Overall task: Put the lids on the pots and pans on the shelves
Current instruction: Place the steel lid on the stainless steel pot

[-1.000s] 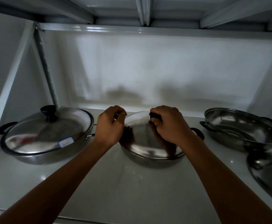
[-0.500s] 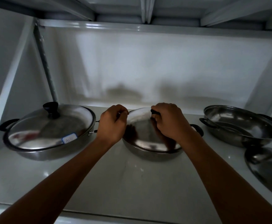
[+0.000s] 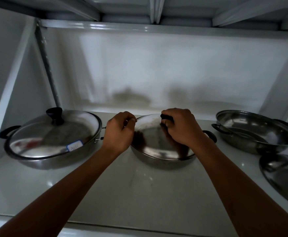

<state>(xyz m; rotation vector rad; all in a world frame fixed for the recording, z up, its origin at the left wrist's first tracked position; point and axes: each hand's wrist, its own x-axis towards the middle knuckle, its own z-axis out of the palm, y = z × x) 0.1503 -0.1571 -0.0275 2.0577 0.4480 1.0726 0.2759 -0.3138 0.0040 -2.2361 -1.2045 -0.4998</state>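
**Lid settling flatter on the middle pan**

Since a moment ago, your lid [image 3: 157, 134] has dropped lower at its far edge and now sits nearly level on the middle pan [image 3: 162, 159], at 12 o'clock on the white shelf [image 3: 139, 194].

At 9 o'clock stands the covered pan [image 3: 50, 146], its black knob upright; its blue-edged label [image 3: 74, 145] reads roughly "Ac…", the rest illegible. At 3 o'clock an open pan [image 3: 254, 132] lies with handles running left to right, and a loose lid [image 3: 283, 178] lies at 4 o'clock.

Your right hand [image 3: 182, 127] is clenched around the lid's black knob [image 3: 166, 116]. Your left hand [image 3: 120, 132] pinches the lid's left rim.
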